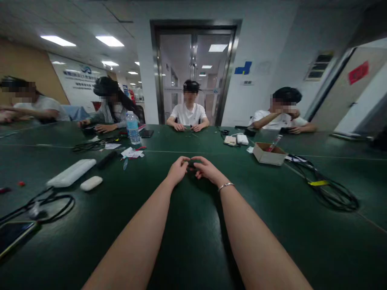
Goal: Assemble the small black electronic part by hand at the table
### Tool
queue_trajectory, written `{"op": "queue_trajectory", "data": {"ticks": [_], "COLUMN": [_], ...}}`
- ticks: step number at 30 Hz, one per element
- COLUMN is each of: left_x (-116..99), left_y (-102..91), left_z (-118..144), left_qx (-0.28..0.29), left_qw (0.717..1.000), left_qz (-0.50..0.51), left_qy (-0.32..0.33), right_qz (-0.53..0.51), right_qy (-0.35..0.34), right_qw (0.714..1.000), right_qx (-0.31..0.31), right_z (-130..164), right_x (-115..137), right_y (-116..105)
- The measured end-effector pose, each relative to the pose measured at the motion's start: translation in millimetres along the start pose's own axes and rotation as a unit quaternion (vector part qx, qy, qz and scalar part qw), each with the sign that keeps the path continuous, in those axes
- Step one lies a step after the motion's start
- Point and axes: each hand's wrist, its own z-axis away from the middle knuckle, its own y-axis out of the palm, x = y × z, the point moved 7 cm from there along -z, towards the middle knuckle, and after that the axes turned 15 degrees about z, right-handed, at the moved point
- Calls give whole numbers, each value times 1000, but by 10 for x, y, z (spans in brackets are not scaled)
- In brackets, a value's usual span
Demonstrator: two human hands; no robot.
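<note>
My left hand (176, 172) and my right hand (209, 169) meet over the middle of the dark green table (193, 229). On both, the fingers are curled inward and the fingertips come close together. A small dark patch shows between them, too small and blurred to name. A silver bracelet (225, 186) circles my right wrist. Nearest on the left of my hands lie a thin blue-handled item (125, 163) and some white paper scraps (132, 153). To the right stands an open cardboard box (268, 157) with a clear tube-like item sticking up from it.
On the left are a water bottle (133, 128), a long white packet (71, 173), a white oval case (91, 183), a phone (16, 235) and black cables (60, 207). A coiled black cable (335, 193) lies right. Several people, one straight across (190, 114), sit along the far side.
</note>
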Motion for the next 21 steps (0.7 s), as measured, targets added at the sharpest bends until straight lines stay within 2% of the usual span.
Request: {"op": "queue_trajectory", "data": {"ticks": [4, 7, 11, 16, 21], "left_x": [35, 54, 75, 82, 57], "left_y": [-6, -9, -10, -14, -8], "left_z": [-18, -28, -39, -46, -36], "left_qx": [9, 10, 9, 7, 0], "left_qw": [1000, 1000, 1000, 1000, 1000], "left_qz": [19, 21, 26, 23, 22], "left_qy": [-3, -2, -2, -1, -6], "right_qz": [-29, -12, -42, -36, -54], "right_qy": [7, 43, -2, 47, 3], "right_qw": [999, 998, 999, 997, 998], "right_qx": [-26, -36, -30, -42, -33], "right_z": [24, 23, 28, 31, 33], "right_x": [-7, -52, 21, -54, -8], "right_y": [-48, -56, -49, -70, -77]}}
